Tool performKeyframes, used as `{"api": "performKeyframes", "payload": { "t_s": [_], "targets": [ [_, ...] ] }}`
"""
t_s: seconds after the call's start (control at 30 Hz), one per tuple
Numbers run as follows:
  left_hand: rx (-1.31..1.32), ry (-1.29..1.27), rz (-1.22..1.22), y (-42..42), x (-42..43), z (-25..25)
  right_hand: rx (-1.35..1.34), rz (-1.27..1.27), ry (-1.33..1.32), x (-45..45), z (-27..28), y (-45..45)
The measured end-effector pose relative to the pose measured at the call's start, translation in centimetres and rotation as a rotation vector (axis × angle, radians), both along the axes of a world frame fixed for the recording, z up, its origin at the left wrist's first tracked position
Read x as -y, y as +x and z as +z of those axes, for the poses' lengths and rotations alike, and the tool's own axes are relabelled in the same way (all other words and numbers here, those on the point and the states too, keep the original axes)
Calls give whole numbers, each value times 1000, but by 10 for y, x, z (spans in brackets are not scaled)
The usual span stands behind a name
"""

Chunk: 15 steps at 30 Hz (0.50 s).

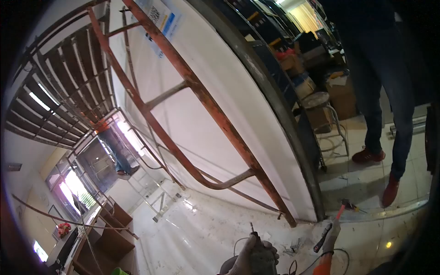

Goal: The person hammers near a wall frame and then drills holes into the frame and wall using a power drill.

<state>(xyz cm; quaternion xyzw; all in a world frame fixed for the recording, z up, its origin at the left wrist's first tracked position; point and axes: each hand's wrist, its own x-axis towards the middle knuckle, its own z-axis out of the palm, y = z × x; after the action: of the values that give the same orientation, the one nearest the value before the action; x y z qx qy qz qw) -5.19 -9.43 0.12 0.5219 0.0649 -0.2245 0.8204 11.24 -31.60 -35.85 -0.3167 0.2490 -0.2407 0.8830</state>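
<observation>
My left hand, pale and apparently gloved, is wrapped around a power drill at the bottom edge. The drill's bit points up, away from me; its lower body is cut off by the frame. To the right, my right hand, under an orange sleeve, is closed around the red handle of what looks like a hammer. Its dark head lies over the tiles. Close beside this hand is a black-and-orange tool handle; whether the hand touches it I cannot tell.
A rusty scaffold frame leans along the white wall panel. Someone in dark trousers and red shoes stands right, near a round stool. Another person is up on scaffolding. Cable and debris lie on the floor.
</observation>
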Motion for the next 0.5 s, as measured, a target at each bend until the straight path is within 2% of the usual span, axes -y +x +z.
{"api": "performKeyframes", "payload": {
  "t_s": [0.13,0.27,0.37,0.4,0.5],
  "targets": [
    [1,15,2,-2,7,-1,27,35,62,1,0,4],
    [-12,18,8,-4,12,-8,36,-13,20,0,32,-12],
    [-19,30,14,-4,15,-10,-69,-101,-139,17,-121,52],
    [-17,34,19,-4,15,-11,-163,3,-177,29,-89,25],
    [-22,45,27,-4,15,-11,-513,-523,-834,31,-123,20]
  ]
}}
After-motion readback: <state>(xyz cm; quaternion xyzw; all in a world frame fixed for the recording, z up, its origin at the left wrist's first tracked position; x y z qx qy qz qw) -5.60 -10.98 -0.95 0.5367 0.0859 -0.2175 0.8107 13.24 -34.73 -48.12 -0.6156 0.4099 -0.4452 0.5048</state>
